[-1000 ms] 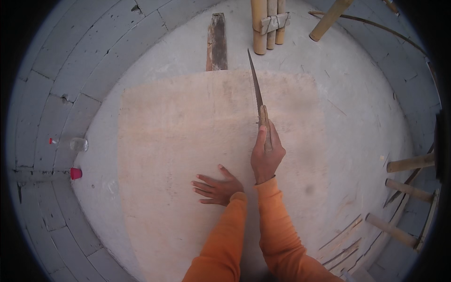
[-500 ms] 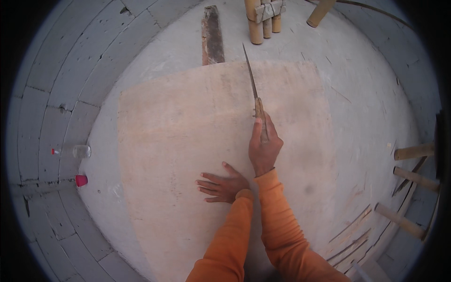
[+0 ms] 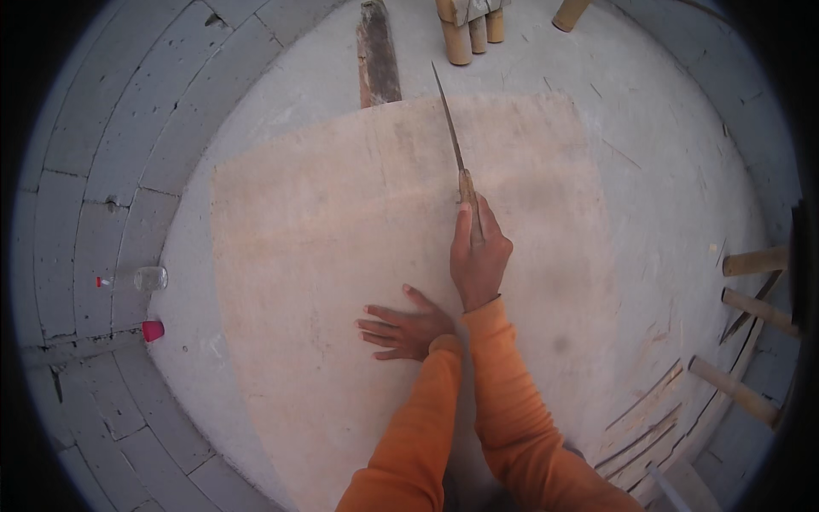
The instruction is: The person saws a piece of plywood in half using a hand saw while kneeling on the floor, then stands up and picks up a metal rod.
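Note:
A large pale plywood sheet [image 3: 341, 222] lies flat under both my hands. My left hand [image 3: 414, 326] rests palm down on it, fingers spread, holding nothing. Ahead and to the right of it, my right hand [image 3: 480, 260] is closed round the wooden handle of a handsaw [image 3: 449, 118]. The saw's thin blade is seen nearly edge-on and points away from me, its tip reaching past the sheet's far edge. Whether the teeth touch the wood I cannot tell. Part of the handle is hidden by my fingers.
A dark weathered plank [image 3: 379, 60] extends beyond the sheet's far edge. Bamboo legs [image 3: 456, 43] stand at the back, more bamboo poles [image 3: 738, 392] at right. Thin wood strips [image 3: 644, 431] lie near right. A clear bottle [image 3: 151, 278] and pink cup [image 3: 153, 330] sit by the left block wall [image 3: 128, 213].
The whole view has shifted slightly, so the sheet and floor things sit higher in the picture. Both hands and the handsaw keep nearly the same place over the sheet.

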### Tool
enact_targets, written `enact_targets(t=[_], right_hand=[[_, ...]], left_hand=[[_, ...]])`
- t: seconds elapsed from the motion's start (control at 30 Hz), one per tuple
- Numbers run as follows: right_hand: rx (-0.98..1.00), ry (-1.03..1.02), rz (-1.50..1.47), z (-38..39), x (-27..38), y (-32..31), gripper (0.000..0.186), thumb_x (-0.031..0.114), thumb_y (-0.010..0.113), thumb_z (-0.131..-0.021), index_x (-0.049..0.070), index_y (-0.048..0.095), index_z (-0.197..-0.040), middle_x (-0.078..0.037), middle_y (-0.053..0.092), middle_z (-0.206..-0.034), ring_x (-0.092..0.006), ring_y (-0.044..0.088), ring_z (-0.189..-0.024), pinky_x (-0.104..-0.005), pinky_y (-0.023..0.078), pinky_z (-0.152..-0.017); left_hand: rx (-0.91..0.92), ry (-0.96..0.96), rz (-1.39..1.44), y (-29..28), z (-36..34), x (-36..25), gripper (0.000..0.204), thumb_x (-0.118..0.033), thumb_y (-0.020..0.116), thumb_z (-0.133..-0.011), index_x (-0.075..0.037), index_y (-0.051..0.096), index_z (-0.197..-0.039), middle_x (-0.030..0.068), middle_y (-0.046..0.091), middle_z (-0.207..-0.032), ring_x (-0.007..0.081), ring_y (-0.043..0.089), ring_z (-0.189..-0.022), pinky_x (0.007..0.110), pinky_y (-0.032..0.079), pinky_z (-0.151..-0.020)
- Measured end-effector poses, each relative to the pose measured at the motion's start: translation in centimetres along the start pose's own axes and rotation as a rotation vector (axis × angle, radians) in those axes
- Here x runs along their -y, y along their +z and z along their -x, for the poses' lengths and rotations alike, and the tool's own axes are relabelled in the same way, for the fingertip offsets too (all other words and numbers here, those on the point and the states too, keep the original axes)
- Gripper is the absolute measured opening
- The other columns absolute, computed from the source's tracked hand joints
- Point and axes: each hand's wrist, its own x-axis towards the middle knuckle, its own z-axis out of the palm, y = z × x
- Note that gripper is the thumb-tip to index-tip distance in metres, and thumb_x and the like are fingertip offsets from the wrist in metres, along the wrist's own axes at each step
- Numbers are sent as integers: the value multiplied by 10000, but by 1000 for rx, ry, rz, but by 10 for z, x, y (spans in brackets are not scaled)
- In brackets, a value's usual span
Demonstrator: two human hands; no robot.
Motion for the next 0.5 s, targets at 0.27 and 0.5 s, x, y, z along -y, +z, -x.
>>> enact_targets(t=[0.27, 0.5], right_hand=[[5, 32, -29, -1, 7, -1, 325, 156, 625, -1019, -88, 673, -1228, -162, 659, -650, -179, 611, -495, -322, 480, -496], [-41, -20, -41, 6, 4, -1, 342, 167, 615, -1026, -92, 664, -1245, -169, 629, -615, -185, 592, -478, -335, 466, -484]], left_hand=[[-3, 3, 30, 2, 1, 1, 865, -679, 425, -997, -94, 287, -1619, 195, 218, -1692, 367, 199, -1571, 645, 167, -1230], [23, -10, 18, -1, 1, -2, 855, -672, 419, -1002, -102, 277, -1623, 190, 216, -1694, 360, 189, -1575, 634, 162, -1238]])
